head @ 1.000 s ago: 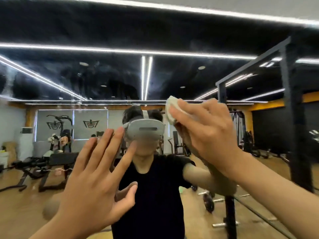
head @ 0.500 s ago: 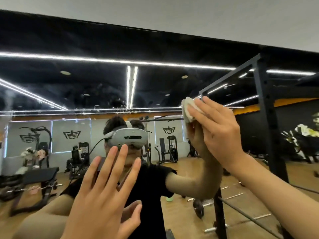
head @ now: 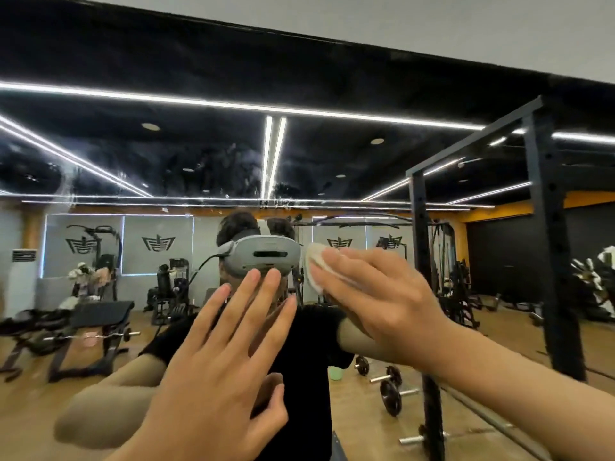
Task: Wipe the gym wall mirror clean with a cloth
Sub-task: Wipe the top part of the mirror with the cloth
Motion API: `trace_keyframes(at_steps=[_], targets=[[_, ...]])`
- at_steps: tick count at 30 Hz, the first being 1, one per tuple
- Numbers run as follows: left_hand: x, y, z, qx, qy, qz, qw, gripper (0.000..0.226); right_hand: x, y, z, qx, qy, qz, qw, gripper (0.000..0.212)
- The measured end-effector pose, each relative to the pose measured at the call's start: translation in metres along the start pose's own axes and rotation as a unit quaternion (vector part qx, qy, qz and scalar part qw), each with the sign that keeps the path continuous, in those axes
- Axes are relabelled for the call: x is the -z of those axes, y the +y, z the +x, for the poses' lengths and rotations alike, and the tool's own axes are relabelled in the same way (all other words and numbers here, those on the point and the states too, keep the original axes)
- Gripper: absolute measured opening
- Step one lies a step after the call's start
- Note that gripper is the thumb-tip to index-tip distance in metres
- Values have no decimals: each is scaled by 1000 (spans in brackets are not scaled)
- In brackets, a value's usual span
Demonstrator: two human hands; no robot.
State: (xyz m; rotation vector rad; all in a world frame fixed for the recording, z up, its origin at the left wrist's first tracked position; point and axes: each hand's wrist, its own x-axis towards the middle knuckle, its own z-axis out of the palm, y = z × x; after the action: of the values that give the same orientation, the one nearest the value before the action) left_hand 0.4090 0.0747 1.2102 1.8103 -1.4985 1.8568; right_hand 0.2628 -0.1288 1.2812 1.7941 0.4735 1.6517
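Observation:
The wall mirror [head: 166, 154] fills the whole view and reflects the gym and a person in a black shirt with a grey headset. Smears and streaks show on the glass in its upper middle. My right hand [head: 376, 294] presses a small white cloth [head: 316, 264] flat against the mirror at centre right, fingers pointing left. My left hand [head: 219, 361] is flat and open with fingers spread, at the lower centre against or just in front of the glass, holding nothing.
A black steel rack [head: 545, 247] stands at the right, close to the mirror, with its reflection [head: 421, 261] beside it. Reflected benches, weight machines and dumbbells [head: 389, 390] lie on a wooden floor. A grey wall strip [head: 432, 18] runs above the mirror's top edge.
My right hand with the cloth has slid down and left across the glass. My left hand has shifted right and up a little. The view has tilted.

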Motion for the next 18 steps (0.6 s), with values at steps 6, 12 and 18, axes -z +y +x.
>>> trace_keyframes(at_steps=[6, 12, 18], targets=[[13, -24, -16, -17, -13, 18, 1000, 84, 17, 94, 58, -222, 96, -96, 966, 34], [19, -42, -49, 30, 3, 53, 998, 86, -12, 25, 64, -197, 75, -22, 977, 26], [20, -57, -72, 52, -12, 80, 995, 87, -17, -56, -2, 41, -21, 62, 997, 27]])
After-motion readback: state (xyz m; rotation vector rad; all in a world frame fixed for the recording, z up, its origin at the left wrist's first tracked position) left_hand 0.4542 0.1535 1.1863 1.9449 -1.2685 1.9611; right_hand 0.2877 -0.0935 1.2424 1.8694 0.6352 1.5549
